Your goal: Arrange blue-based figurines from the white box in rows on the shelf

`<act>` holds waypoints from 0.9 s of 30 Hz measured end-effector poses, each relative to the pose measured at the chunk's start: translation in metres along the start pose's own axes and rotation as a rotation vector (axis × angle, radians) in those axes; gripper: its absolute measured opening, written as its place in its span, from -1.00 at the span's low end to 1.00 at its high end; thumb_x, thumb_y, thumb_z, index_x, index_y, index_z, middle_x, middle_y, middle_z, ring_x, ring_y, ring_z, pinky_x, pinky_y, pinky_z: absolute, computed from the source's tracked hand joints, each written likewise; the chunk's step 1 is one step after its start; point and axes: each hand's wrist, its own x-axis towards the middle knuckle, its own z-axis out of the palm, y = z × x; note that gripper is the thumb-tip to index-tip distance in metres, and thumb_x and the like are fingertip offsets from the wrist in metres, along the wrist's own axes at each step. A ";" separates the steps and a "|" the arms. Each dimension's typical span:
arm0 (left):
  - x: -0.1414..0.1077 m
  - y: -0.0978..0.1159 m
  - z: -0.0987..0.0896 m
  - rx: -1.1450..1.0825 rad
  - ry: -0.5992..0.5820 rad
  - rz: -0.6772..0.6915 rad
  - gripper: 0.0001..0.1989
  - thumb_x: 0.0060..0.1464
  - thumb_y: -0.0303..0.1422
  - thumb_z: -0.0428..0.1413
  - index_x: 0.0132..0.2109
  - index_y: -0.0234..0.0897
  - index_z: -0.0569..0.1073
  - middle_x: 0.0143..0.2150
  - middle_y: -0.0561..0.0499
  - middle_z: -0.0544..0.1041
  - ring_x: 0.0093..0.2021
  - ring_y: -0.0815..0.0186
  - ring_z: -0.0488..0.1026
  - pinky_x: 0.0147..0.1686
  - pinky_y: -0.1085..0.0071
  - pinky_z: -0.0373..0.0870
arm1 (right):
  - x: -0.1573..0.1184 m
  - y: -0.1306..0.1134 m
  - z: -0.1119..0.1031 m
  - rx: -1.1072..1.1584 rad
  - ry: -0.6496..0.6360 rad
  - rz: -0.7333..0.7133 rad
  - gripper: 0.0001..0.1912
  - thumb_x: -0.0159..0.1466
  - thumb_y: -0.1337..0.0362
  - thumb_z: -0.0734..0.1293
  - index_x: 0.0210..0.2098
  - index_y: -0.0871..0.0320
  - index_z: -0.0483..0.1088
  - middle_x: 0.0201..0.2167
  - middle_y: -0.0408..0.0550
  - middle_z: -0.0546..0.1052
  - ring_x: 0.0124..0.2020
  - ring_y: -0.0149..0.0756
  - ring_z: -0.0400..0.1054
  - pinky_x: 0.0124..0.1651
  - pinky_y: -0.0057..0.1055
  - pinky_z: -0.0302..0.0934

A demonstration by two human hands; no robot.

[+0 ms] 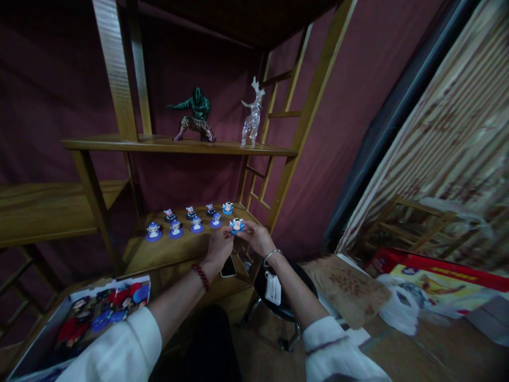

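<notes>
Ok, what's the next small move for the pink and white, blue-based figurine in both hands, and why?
I'd probably settle the pink and white figurine onto the brown wooden shelf: the left hand and right hand hold it right of the white, purple-based figurines and in front of its blue-based lookalike, so that spot would extend the front row.

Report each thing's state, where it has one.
Left hand: fingers closed on the held figurine.
Right hand: fingers closed on it too.
Held figurine: upright.
Shelf figurines: upright, two rows.
Box: open, figurines inside.
Green figure: crouched, arm outstretched.
Clear deer: standing.
Phone: screen dark.
Plastic bag: crumpled.
</notes>
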 end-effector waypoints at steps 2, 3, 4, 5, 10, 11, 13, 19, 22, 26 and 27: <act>0.005 0.000 0.003 0.052 0.000 -0.010 -0.79 -0.07 -0.57 0.03 -0.24 -0.35 0.47 -0.24 -0.09 0.53 -0.24 0.34 0.45 -0.20 0.45 0.33 | 0.008 0.004 -0.003 -0.059 0.004 0.002 -0.62 -0.03 0.16 0.40 -0.22 0.15 0.40 -0.40 -0.12 0.50 -0.37 -0.36 0.39 -0.26 -0.41 0.30; 0.006 0.000 0.004 0.074 -0.004 -0.005 -0.80 -0.07 -0.56 0.03 -0.26 -0.34 0.48 -0.26 -0.08 0.54 -0.25 0.34 0.45 -0.22 0.45 0.33 | 0.011 0.006 -0.004 -0.087 -0.002 0.001 -0.62 -0.04 0.16 0.40 -0.23 0.15 0.40 -0.41 -0.12 0.49 -0.38 -0.37 0.37 -0.27 -0.42 0.28; 0.008 0.000 0.005 0.093 -0.009 0.003 -0.80 -0.07 -0.55 0.03 -0.28 -0.33 0.49 -0.29 -0.06 0.54 -0.27 0.35 0.45 -0.24 0.46 0.33 | 0.014 0.008 -0.005 -0.108 -0.014 0.005 -0.62 -0.04 0.16 0.41 -0.23 0.15 0.40 -0.43 -0.14 0.48 -0.41 -0.39 0.35 -0.29 -0.44 0.27; 0.009 -0.001 0.006 0.113 -0.015 0.010 -0.80 -0.07 -0.55 0.02 -0.30 -0.33 0.50 -0.31 -0.05 0.54 -0.29 0.35 0.44 -0.25 0.46 0.32 | 0.017 0.009 -0.006 -0.124 -0.029 0.011 -0.62 -0.04 0.16 0.41 -0.24 0.15 0.40 -0.45 -0.15 0.46 -0.43 -0.41 0.34 -0.31 -0.46 0.26; 0.013 0.001 0.006 0.190 -0.044 0.021 -0.77 -0.07 -0.56 0.00 -0.30 -0.34 0.51 -0.33 -0.05 0.54 -0.32 0.36 0.44 -0.29 0.47 0.31 | 0.026 0.016 -0.009 -0.134 -0.097 0.037 -0.63 -0.05 0.15 0.40 -0.25 0.16 0.39 -0.52 -0.22 0.39 -0.50 -0.46 0.27 -0.38 -0.49 0.20; 0.014 0.003 0.006 0.203 -0.050 0.014 -0.76 -0.07 -0.56 -0.01 -0.28 -0.34 0.51 -0.33 -0.05 0.54 -0.33 0.36 0.44 -0.30 0.48 0.31 | 0.028 0.018 -0.009 -0.123 -0.101 0.040 -0.63 -0.05 0.16 0.40 -0.26 0.17 0.39 -0.53 -0.22 0.39 -0.50 -0.46 0.27 -0.38 -0.49 0.20; 0.014 0.007 0.006 0.235 -0.065 0.006 -0.75 -0.06 -0.55 -0.02 -0.27 -0.33 0.52 -0.33 -0.05 0.55 -0.34 0.36 0.44 -0.32 0.47 0.32 | 0.032 0.022 -0.009 -0.099 -0.094 0.055 -0.62 -0.07 0.17 0.41 -0.27 0.18 0.38 -0.53 -0.23 0.38 -0.50 -0.46 0.26 -0.38 -0.49 0.20; 0.018 0.010 0.014 0.343 -0.104 0.096 -0.71 -0.05 -0.58 -0.05 -0.24 -0.33 0.51 -0.22 -0.07 0.55 -0.22 0.34 0.45 -0.18 0.46 0.31 | 0.047 0.039 -0.008 -0.003 -0.100 0.105 -0.67 -0.10 0.27 0.41 -0.32 0.20 0.36 -0.50 -0.20 0.40 -0.47 -0.44 0.29 -0.30 -0.43 0.22; 0.018 0.006 0.019 0.483 -0.133 0.183 -0.70 -0.06 -0.60 -0.06 -0.22 -0.36 0.50 -0.17 -0.10 0.52 -0.15 0.33 0.42 -0.09 0.45 0.28 | 0.053 0.046 -0.006 0.047 -0.119 0.104 -0.69 -0.09 0.30 0.39 -0.33 0.17 0.35 -0.49 -0.18 0.43 -0.44 -0.41 0.31 -0.27 -0.41 0.24; 0.018 -0.001 0.023 0.693 -0.172 0.348 -0.70 -0.07 -0.60 -0.06 -0.21 -0.39 0.49 -0.10 -0.14 0.48 -0.03 0.28 0.35 0.04 0.42 0.18 | 0.060 0.052 -0.001 0.118 -0.132 0.101 -0.72 -0.07 0.28 0.38 -0.34 0.14 0.32 -0.44 -0.17 0.46 -0.39 -0.39 0.35 -0.23 -0.40 0.24; 0.019 -0.003 0.024 0.734 -0.170 0.383 -0.70 -0.07 -0.59 -0.06 -0.22 -0.39 0.49 -0.10 -0.16 0.47 -0.01 0.26 0.32 0.07 0.39 0.16 | 0.062 0.053 0.000 0.134 -0.132 0.103 -0.72 -0.08 0.28 0.38 -0.35 0.13 0.32 -0.44 -0.17 0.47 -0.38 -0.39 0.35 -0.22 -0.40 0.24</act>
